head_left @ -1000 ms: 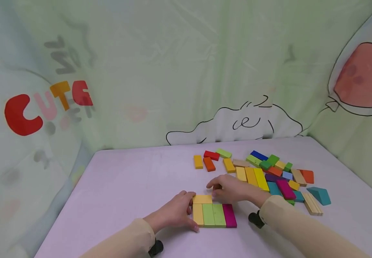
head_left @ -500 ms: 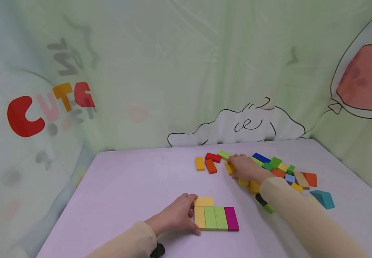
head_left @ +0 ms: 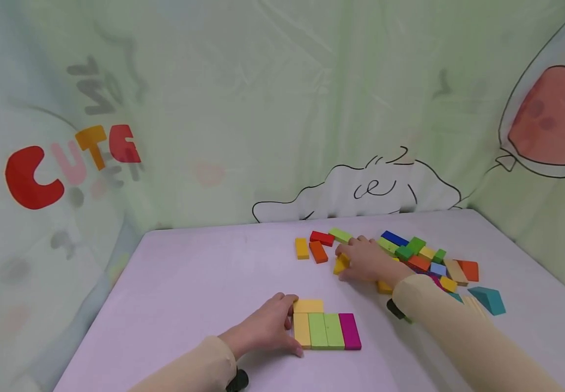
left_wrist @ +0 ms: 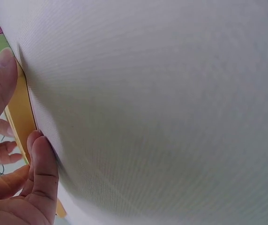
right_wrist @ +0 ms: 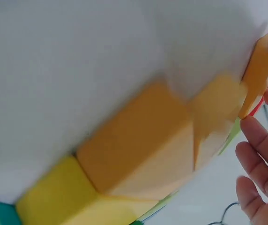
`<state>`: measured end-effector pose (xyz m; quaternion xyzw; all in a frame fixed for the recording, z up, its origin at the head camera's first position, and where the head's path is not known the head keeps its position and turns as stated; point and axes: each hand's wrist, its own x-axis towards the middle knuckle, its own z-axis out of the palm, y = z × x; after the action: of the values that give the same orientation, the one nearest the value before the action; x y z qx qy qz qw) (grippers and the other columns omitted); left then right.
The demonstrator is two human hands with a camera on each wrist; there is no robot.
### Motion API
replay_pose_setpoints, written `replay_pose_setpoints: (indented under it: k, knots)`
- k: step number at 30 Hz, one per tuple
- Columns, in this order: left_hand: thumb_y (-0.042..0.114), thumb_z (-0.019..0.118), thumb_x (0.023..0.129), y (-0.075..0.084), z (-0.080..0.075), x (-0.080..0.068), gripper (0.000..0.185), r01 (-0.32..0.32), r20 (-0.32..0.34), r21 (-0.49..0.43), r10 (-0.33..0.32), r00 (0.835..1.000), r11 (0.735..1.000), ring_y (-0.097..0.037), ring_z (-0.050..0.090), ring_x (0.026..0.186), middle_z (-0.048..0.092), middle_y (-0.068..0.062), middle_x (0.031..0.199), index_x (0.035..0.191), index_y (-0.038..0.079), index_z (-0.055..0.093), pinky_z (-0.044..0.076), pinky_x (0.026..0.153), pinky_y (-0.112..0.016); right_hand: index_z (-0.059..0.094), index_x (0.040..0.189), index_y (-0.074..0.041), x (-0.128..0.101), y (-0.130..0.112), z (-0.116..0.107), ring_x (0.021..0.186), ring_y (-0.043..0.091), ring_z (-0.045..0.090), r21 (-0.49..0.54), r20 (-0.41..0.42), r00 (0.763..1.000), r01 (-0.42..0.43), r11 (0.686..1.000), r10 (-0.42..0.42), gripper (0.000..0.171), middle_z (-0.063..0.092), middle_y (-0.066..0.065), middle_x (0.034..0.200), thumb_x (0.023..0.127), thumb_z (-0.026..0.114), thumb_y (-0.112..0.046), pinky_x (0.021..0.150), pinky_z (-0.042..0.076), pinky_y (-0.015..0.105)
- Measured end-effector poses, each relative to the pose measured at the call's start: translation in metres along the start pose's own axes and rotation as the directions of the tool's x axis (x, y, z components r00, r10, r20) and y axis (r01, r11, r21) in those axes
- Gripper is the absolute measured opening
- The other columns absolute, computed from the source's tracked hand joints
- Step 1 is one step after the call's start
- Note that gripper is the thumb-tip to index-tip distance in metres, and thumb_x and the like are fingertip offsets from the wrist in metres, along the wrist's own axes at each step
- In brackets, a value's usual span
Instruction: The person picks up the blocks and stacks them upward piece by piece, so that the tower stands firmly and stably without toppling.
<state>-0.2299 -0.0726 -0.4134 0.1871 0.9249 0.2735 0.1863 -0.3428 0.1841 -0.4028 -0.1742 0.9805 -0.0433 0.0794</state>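
My left hand [head_left: 268,328] holds the left side of a flat block arrangement, its thumb at the near corner and fingers at the far one. In that arrangement a pale yellow block [head_left: 308,306] lies crosswise above an upright-laid pale yellow block [head_left: 302,330], followed by two light green blocks [head_left: 319,330] and a magenta block [head_left: 350,331]. Beyond it, my right hand [head_left: 368,260] pinches a yellow-orange block [head_left: 340,264] between thumb and fingers, tilted up at one end. The right wrist view shows this yellow-orange block [right_wrist: 258,70] between the fingertips.
A yellow block [head_left: 302,248], an orange block [head_left: 319,251], a red block [head_left: 322,238] and a light green block [head_left: 340,235] lie at the back. Several mixed blocks cluster right of my right hand, partly covered by the sleeve. A teal wedge [head_left: 489,300] lies farther right.
My right hand has moved from beside the arrangement to the back blocks and picked at the yellow-orange block, drawing it slightly nearer. My left hand stays at the arrangement.
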Motion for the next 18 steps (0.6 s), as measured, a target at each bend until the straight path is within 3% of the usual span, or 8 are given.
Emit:
replay_pose_setpoints:
  k: [4, 7, 12, 18]
  knots:
    - [0.029, 0.096, 0.069, 0.000, 0.000, 0.000, 0.098, 0.008, 0.003, 0.002, -0.008, 1.000, 1.000, -0.007, 0.052, 0.084, 0.055, 0.000, 0.108, 0.149, 0.004, 0.046, 0.049, 0.075, -0.020, 0.070, 0.123, -0.018, -0.011, -0.011, 0.004, 0.113, 0.033, 0.056, -0.043, 0.000, 0.999, 0.042, 0.998, -0.042, 0.050, 0.068, 0.006, 0.108, 0.083, 0.082, -0.046, 0.104, 0.042, 0.065]
    - [0.029, 0.096, 0.069, 0.000, 0.000, 0.001, 0.098, 0.008, 0.000, 0.009, -0.008, 1.000, 1.000, -0.008, 0.052, 0.084, 0.055, -0.001, 0.108, 0.149, 0.004, 0.046, 0.050, 0.075, -0.020, 0.071, 0.118, -0.019, -0.021, -0.015, 0.007, 0.103, 0.027, 0.058, -0.019, -0.002, 0.998, 0.063, 0.998, -0.063, 0.039, 0.070, 0.000, 0.099, 0.086, 0.081, -0.039, 0.098, 0.043, 0.060]
    - [0.029, 0.096, 0.069, 0.000, 0.001, 0.000, 0.097, 0.005, -0.002, 0.012, -0.005, 1.000, 1.000, -0.008, 0.052, 0.084, 0.055, -0.001, 0.108, 0.149, 0.004, 0.046, 0.051, 0.076, -0.021, 0.073, 0.114, -0.017, -0.038, -0.014, 0.011, 0.090, 0.016, 0.059, 0.126, 0.010, 0.999, 0.051, 0.991, -0.053, 0.026, 0.070, -0.005, 0.093, 0.089, 0.080, -0.022, 0.093, 0.047, 0.049]
    - [0.029, 0.096, 0.069, 0.001, 0.001, -0.001, 0.097, -0.010, -0.009, 0.012, 0.010, 1.000, 1.000, -0.007, 0.052, 0.084, 0.054, 0.000, 0.106, 0.148, 0.003, 0.046, 0.050, 0.075, -0.021, 0.075, 0.108, -0.013, -0.055, -0.016, 0.007, 0.082, 0.013, 0.058, 0.280, 0.064, 0.997, 0.019, 0.960, -0.039, 0.018, 0.070, -0.003, 0.090, 0.090, 0.077, -0.013, 0.079, 0.058, 0.031]
